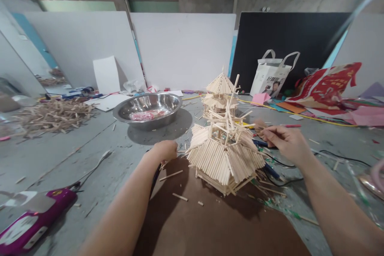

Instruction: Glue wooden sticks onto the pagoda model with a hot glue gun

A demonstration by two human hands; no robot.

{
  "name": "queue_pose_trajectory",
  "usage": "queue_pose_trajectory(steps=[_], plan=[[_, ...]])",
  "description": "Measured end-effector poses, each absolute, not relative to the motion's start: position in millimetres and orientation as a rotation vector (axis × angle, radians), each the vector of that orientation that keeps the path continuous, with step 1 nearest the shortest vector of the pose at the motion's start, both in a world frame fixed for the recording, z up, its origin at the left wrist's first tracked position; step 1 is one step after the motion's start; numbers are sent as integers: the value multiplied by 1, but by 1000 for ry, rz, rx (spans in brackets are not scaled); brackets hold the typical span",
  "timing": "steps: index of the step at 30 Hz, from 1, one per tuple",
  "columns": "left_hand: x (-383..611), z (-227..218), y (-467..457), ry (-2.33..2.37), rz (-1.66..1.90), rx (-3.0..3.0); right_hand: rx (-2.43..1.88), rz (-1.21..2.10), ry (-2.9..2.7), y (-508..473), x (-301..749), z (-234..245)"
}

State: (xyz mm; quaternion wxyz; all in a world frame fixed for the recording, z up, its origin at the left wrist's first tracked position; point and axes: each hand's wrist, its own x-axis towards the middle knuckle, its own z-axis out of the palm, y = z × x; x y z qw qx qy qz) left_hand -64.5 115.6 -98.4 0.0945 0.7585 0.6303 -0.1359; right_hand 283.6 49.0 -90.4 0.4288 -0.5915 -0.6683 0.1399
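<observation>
A pagoda-like model of thin wooden sticks (226,160) stands in front of me, with a sloping stick roof and loose upright sticks on top. To the left of it, my left hand (166,152) is closed, its fingertips mostly hidden. A dark object (155,174) shows below that wrist; its kind is unclear. My right hand (282,140) is at the model's right side with thumb and fingers pinched together. Whatever lies between them is too blurred to name. Behind the near model rises a smaller stick tower (222,84) with a pointed roof.
A steel basin (144,122) with red-and-clear packets sits behind my left hand. A stick pile (60,116) lies far left, a purple power strip (45,220) near left. Brown board (216,228) lies under the model. Cables, a white bag (267,78) and red packaging (327,86) are to the right.
</observation>
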Motion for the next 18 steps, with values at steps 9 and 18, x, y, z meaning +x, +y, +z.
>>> queue_pose_trajectory(steps=[9, 18], plan=[[-69, -59, 105, 2027, 306, 2336, -1616, 205, -1625, 57, 302, -92], [-41, -39, 74, 1918, 1022, 2263, -2342, -65, -1704, 88, 357, -136]])
